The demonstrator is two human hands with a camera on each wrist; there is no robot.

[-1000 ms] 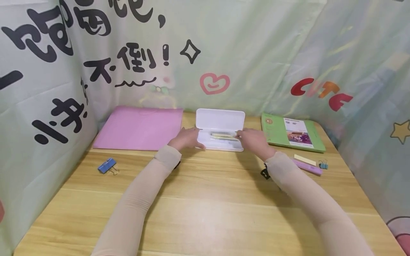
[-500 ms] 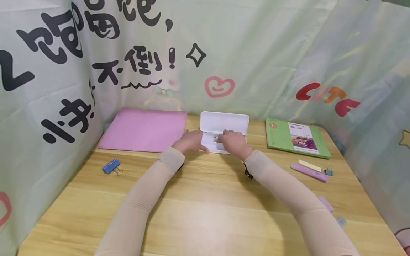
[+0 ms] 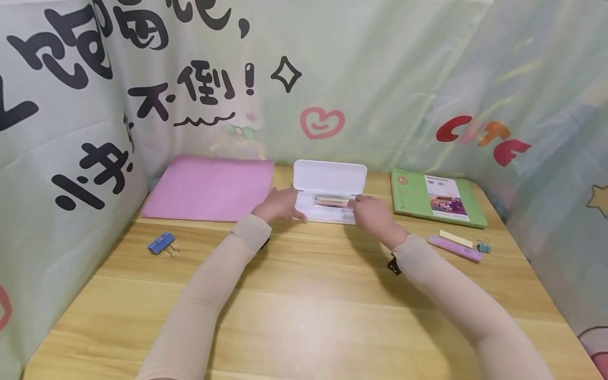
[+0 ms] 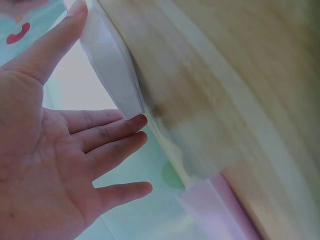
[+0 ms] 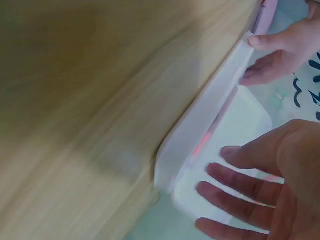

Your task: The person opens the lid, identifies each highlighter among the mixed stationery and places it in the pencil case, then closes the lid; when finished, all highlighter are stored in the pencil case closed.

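A white pencil case (image 3: 330,177) stands at the back of the table with its lid raised. Several slim pens (image 3: 331,201) lie lengthwise inside it, one of them reddish. My left hand (image 3: 280,203) steadies the case's left end: the thumb rests on the front wall and straight fingers reach the end, as the left wrist view shows. Over the right end is my right hand (image 3: 372,212). Its fingers (image 5: 235,204) are relaxed and spread in the right wrist view, with nothing between them, beside the case's front wall (image 5: 202,120).
Left of the case lies a pink folder (image 3: 209,189), and to its right a green book (image 3: 439,198). A blue binder clip (image 3: 161,243) is at left. A purple marker (image 3: 454,248), a cream strip (image 3: 456,238) and a small teal clip (image 3: 483,246) lie at right.
My right hand reached left over the case half a second ago and has drawn back to its right end. A reddish pen now shows among the pens. The left hand keeps its place.
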